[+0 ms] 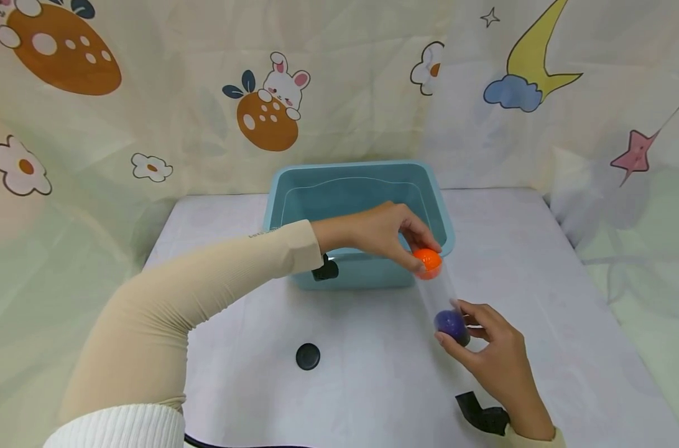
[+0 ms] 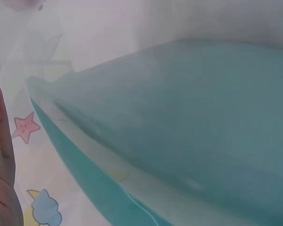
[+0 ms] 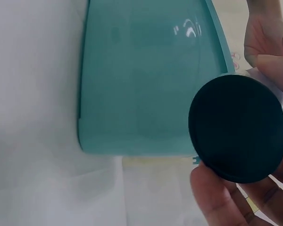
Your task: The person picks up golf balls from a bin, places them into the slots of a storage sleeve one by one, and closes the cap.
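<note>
A clear tube [image 1: 436, 295] slants in front of the bin in the head view. My right hand [image 1: 493, 348] grips its lower end, around a purple ball [image 1: 449, 323] inside. The right wrist view shows a black end cap [image 3: 238, 129] closing that end. At the tube's upper end, my left hand [image 1: 385, 231] pinches an orange ball [image 1: 428, 261] between thumb and fingers. Whether the ball sits partly in the mouth is hard to tell. A loose black round cap [image 1: 308, 356] lies on the table. The left wrist view catches only the edge of the left hand [image 2: 1, 165].
Behind the hands stands a teal plastic bin [image 1: 351, 274], its near wall just beneath the left wrist. A white cloth covers the table [image 1: 250, 373]. Printed curtains [image 1: 362, 93] hang at the back and sides. A black cable [image 1: 216, 445] runs along the front edge.
</note>
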Demonstrator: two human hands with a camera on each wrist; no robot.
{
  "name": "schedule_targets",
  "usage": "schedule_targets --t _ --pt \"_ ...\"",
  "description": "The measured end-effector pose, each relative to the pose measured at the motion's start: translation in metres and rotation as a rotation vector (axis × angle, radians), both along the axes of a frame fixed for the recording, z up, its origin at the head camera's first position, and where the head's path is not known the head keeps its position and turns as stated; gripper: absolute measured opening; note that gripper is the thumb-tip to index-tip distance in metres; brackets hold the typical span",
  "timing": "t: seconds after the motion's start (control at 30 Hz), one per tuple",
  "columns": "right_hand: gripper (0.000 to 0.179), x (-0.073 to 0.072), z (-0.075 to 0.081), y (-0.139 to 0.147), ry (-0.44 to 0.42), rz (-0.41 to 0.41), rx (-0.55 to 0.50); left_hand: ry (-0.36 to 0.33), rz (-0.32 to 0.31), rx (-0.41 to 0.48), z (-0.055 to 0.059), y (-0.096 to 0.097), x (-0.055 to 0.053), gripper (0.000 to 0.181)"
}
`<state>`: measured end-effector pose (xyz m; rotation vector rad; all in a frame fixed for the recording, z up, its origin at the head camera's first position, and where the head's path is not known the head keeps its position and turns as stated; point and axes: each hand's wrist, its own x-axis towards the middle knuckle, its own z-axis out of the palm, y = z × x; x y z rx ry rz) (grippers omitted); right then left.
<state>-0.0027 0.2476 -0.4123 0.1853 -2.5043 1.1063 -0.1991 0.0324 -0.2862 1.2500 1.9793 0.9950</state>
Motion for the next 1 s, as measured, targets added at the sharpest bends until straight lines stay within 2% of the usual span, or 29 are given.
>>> schedule_targets --t 0.47,0.63,0.8,1.0 --pt "0.059 -0.001 -0.002 0.001 0.004 0.006 -0.007 -0.001 -0.011 0.006 -0.002 0.001 -0.003 0.040" --pt "0.059 -0.001 -0.004 0.000 -0.008 -0.001 -0.013 -0.005 -0.019 0.037 0.003 0.001 -0.009 0.044" --pt "0.058 0.000 -0.004 -0.001 -0.029 -0.022 -0.005 -0.039 0.017 0.090 0.009 0.001 -0.018 0.048" --pt "0.057 0.000 -0.006 -0.003 -0.065 -0.041 0.013 -0.068 0.101 0.163 0.009 -0.002 -0.029 0.052"
